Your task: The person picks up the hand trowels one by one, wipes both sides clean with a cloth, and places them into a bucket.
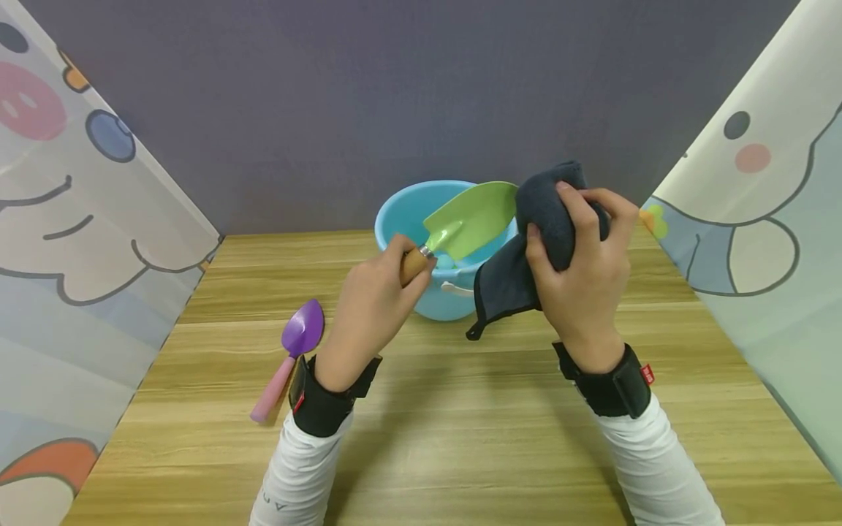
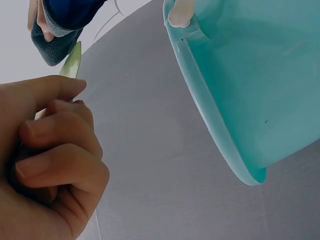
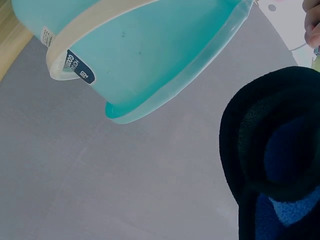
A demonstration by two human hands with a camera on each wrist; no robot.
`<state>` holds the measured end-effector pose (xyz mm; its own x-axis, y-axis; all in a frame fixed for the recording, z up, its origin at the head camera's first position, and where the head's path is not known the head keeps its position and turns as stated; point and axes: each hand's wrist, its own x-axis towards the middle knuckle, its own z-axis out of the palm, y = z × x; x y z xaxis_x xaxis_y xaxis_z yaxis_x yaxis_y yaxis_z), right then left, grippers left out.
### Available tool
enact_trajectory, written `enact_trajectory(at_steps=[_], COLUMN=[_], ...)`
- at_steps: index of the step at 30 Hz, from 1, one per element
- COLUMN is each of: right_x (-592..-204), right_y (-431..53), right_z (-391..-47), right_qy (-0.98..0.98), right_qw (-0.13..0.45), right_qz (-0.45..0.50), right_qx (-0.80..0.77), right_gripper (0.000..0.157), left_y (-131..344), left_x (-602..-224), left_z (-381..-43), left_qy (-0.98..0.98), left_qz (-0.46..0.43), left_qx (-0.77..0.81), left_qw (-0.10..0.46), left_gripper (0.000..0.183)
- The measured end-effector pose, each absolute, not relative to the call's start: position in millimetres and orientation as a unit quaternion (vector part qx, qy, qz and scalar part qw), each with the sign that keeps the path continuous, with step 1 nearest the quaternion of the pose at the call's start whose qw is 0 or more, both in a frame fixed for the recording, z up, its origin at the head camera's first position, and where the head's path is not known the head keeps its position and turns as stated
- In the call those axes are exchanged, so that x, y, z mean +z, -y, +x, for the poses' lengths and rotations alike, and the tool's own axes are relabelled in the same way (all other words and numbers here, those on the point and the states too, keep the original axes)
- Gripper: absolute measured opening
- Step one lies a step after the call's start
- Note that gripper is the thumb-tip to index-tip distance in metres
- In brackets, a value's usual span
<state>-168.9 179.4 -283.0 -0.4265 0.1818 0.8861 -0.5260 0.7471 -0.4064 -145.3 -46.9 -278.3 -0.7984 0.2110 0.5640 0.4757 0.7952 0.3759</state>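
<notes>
In the head view my left hand (image 1: 378,303) grips the wooden handle of a green garden trowel (image 1: 475,218), its blade held above a light blue bucket (image 1: 439,298). My right hand (image 1: 585,270) holds a bunched dark grey cloth (image 1: 549,212) against or very near the blade's tip; whether they touch is hard to tell. One corner of the cloth hangs down in front of the bucket. The left wrist view shows the curled fingers (image 2: 65,145) of the left hand. Dark folds of the cloth (image 3: 280,150) fill the right side of the right wrist view.
A purple trowel with a pink handle (image 1: 302,332) lies on the wooden table (image 1: 460,453), left of the left arm. Behind the bucket rises a grey wall (image 1: 395,95). Panels with cartoon figures (image 1: 763,204) stand at both sides. The bucket has a pale handle (image 3: 95,25).
</notes>
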Motion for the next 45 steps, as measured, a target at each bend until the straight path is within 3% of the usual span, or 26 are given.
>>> enact_trajectory(at_steps=[22, 36, 45], right_x=[-281, -274, -277], right_y=[-179, -176, -167], right_z=[-167, -160, -153], right_qy=[0.769, 0.747, 0.751], right_qw=[0.526, 0.537, 0.530], right_qz=[0.115, 0.130, 0.158], right_qx=[0.345, 0.370, 0.360], right_gripper=[0.044, 0.044, 0.044], left_y=[47, 44, 41], left_x=[-273, -277, -279], left_z=[-140, -141, -142], left_qy=[0.926, 0.921, 0.904], left_qz=[-0.148, -0.209, -0.253], left_qx=[-0.283, -0.204, -0.164], left_qw=[0.203, 0.258, 0.303], left_gripper=[0.034, 0.031, 0.016])
